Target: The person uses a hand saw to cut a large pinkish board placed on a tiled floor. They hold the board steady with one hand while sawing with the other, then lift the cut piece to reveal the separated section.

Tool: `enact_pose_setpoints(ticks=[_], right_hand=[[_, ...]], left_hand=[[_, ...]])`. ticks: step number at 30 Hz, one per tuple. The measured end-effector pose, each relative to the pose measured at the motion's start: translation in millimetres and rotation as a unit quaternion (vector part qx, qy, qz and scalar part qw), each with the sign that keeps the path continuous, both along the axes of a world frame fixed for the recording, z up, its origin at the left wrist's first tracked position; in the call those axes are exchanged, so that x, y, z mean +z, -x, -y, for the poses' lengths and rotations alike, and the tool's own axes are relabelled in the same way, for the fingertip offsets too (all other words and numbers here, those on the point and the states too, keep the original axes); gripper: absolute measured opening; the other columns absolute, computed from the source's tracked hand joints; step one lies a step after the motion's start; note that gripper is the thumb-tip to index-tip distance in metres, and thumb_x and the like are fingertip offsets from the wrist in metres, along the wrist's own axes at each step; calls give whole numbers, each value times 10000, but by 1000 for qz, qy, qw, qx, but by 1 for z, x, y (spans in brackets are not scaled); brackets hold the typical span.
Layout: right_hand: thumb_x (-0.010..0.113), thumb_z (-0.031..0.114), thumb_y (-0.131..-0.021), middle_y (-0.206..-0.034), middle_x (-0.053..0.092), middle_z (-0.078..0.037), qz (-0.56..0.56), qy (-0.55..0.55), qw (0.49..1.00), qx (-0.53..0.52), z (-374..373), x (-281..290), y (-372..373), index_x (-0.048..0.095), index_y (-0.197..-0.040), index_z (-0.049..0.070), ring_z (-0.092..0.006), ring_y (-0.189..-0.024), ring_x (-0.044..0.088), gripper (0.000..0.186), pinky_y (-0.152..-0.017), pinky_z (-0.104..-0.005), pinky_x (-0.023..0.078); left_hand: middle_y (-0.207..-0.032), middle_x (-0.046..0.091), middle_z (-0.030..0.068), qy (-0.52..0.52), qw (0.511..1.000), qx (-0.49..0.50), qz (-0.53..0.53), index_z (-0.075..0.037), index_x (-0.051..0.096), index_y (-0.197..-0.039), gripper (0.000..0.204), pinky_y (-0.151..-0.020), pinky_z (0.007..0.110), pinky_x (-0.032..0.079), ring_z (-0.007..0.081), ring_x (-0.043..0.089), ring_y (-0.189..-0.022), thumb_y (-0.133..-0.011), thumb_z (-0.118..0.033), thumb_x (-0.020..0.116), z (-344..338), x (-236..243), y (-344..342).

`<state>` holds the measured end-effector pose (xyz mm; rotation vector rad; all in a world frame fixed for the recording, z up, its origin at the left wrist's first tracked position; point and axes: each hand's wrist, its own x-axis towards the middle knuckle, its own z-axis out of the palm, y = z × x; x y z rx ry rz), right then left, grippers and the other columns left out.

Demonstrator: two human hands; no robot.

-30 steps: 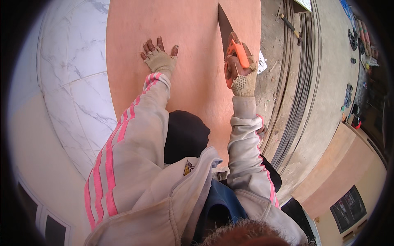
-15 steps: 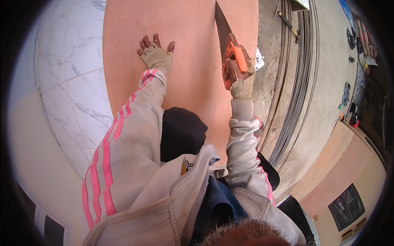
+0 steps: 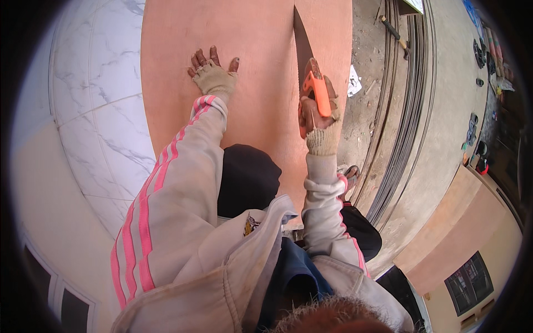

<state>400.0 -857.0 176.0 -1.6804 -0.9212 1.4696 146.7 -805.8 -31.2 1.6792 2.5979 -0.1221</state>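
Observation:
A large reddish-brown wooden sheet [image 3: 250,100] lies before me. My left hand [image 3: 215,73], in a worn fingerless glove, presses flat on it with the fingers spread. In my right hand [image 3: 319,114], gloved the same way, is a handsaw [image 3: 303,45], gripped by its orange handle. The saw's blade points away from me and meets the sheet along a line toward the right edge; its far tip touches the far part of the sheet. My dark-clothed knee [image 3: 250,180] rests on the sheet between my arms.
White marbled tiles [image 3: 114,127] border the sheet on the left. To the right are a hammer [image 3: 395,36], a white scrap [image 3: 353,81] and a bundle of long thin rods [image 3: 401,133] on the dusty ground. Footwear [image 3: 472,129] lies farther right.
My right hand has drawn the handsaw back toward me, with the forearm pulled in. My left hand remains in place on the sheet.

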Motion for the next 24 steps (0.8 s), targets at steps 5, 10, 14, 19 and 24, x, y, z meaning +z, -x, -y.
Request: enact_pose_setpoints(ticks=[5,10,14,19,24], right_hand=[[535,-53,-854,-1119,641,-60,-38,-44,995,-83,92,31,-4,526,-1408,31,-119,-937,630,561,-787,-256,519],[605,25,-890,-754,540,30,-7,-105,994,-30,-30,-21,-5,601,-1075,38,-41,-564,460,185,-503,-233,387],[589,-16,-877,-887,571,-9,-28,-34,998,-39,14,-5,-4,554,-1212,5,-91,-724,534,338,-623,-254,450],[547,-123,-837,-1209,616,-93,-42,-63,997,-35,91,29,-15,448,-1481,-27,-164,-1091,645,658,-910,-275,538],[596,-6,-898,-745,547,14,21,-109,994,-9,-24,-21,-1,587,-1210,21,-80,-490,435,314,-455,-277,381]], left_hand=[[-1715,224,146,-10,1000,0,-16,-240,278,-1665,919,-1267,607,111,355,140,-1601,-943,-785,443,-2,-2,5],[-1710,230,157,12,1000,-11,1,-238,280,-1663,924,-1267,603,116,356,149,-1596,-940,-790,443,-12,8,-9],[-1711,230,150,18,1000,-4,-9,-236,267,-1668,934,-1270,600,106,354,141,-1598,-939,-795,436,4,1,0],[-1729,204,155,20,1000,-3,0,-254,283,-1669,919,-1260,637,94,358,116,-1610,-941,-795,426,-4,5,5],[-1730,213,151,16,1000,-9,11,-252,270,-1670,915,-1267,623,86,351,117,-1611,-947,-793,413,-6,4,-6]])
